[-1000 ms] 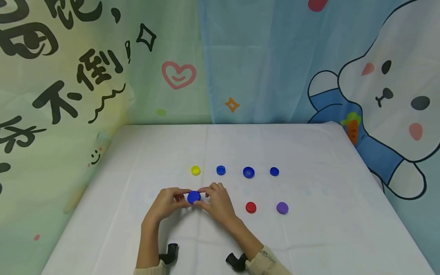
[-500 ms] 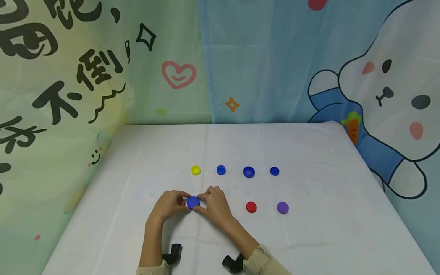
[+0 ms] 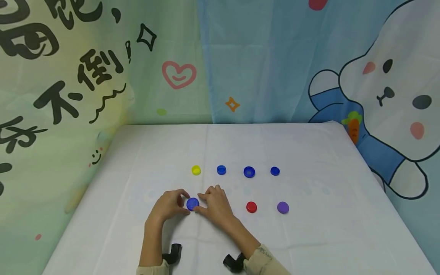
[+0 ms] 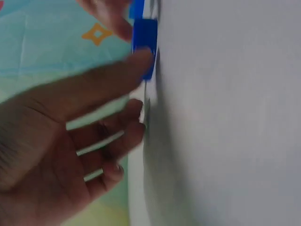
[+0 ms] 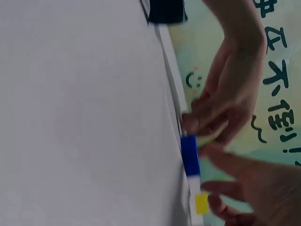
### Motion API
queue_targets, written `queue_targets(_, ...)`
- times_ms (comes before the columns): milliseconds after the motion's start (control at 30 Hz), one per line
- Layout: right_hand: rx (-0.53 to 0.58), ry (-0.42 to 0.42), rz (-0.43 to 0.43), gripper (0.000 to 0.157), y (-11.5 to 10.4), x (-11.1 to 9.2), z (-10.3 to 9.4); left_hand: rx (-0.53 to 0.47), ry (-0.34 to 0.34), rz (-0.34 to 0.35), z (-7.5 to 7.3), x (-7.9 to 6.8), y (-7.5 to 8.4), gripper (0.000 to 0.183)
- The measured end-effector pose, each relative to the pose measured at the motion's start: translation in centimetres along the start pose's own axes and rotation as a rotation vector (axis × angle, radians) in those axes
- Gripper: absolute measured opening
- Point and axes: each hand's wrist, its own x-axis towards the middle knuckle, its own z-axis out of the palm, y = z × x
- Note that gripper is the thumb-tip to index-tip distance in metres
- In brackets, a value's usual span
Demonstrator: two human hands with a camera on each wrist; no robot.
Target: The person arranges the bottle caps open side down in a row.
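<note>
A round blue bottle cap [image 3: 193,204] lies on the white table between the two hands. On its left, my left hand [image 3: 166,208] has its index finger and thumb spread around the cap's side, with a small gap showing. My right hand [image 3: 217,206] stands on the other side, its thumb at the cap's near edge and its index finger held off it. In the left wrist view, the left thumb [image 4: 141,61] overlaps the blue cap [image 4: 145,30]. The right wrist view shows the cap [image 5: 190,155] edge-on at the table surface, between both hands' fingertips.
Behind the hands runs a row of caps: a yellow cap [image 3: 196,170] and several blue ones, among them a blue cap [image 3: 249,172]. To the right lie a red cap [image 3: 251,207] and a purple cap [image 3: 283,207]. A printed curtain [image 3: 254,61] hangs behind the white table [image 3: 326,236].
The blue cap has come slightly nearer the person and down onto the table, both hands moving with it. The fingers that pinched it have since parted from its sides.
</note>
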Motion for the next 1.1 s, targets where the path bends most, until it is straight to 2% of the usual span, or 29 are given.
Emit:
queue_targets(100,0.11,0.015,0.06,0.045,0.6,0.7,-2.1,-0.022,-0.019,-0.008,-0.9,0.2,0.2,0.042)
queue_targets(200,0.223,0.046,0.11,0.038,1.3,2.1,-4.8,-0.035,-0.014,0.001,-2.4,0.6,0.7,0.04)
queue_targets(333,0.338,0.117,0.122,0.029,2.2,4.3,-7.7,-0.018,0.03,0.059,-4.6,1.8,1.4,0.035)
queue_targets(467,0.392,0.152,0.126,0.026,2.6,6.4,-9.0,0.005,0.098,0.096,-6.0,3.5,2.1,0.03)
queue_targets(600,0.43,0.127,0.138,0.028,2.6,8.3,-8.7,0.027,0.174,0.079,-6.3,5.5,1.9,0.029)
queue_targets(700,0.445,0.101,0.131,0.028,2.7,9.5,-7.7,0.015,0.183,0.074,-5.9,7.2,1.2,0.031)
queue_targets(767,0.428,0.088,0.114,0.027,2.7,10.0,-7.0,-0.002,0.158,0.066,-5.4,8.2,0.6,0.034)
queue_targets(867,0.38,0.031,0.112,0.029,2.9,10.6,-5.7,-0.023,0.08,0.042,-4.7,9.5,-0.1,0.041)
queue_targets(1000,0.24,-0.077,0.115,0.034,3.3,11.2,-4.1,-0.019,-0.024,0.017,-3.9,10.5,-0.7,0.045)
queue_targets(1100,0.101,-0.14,0.098,0.036,3.4,11.4,-3.1,-0.001,-0.046,0.02,-3.5,10.8,-0.8,0.042)
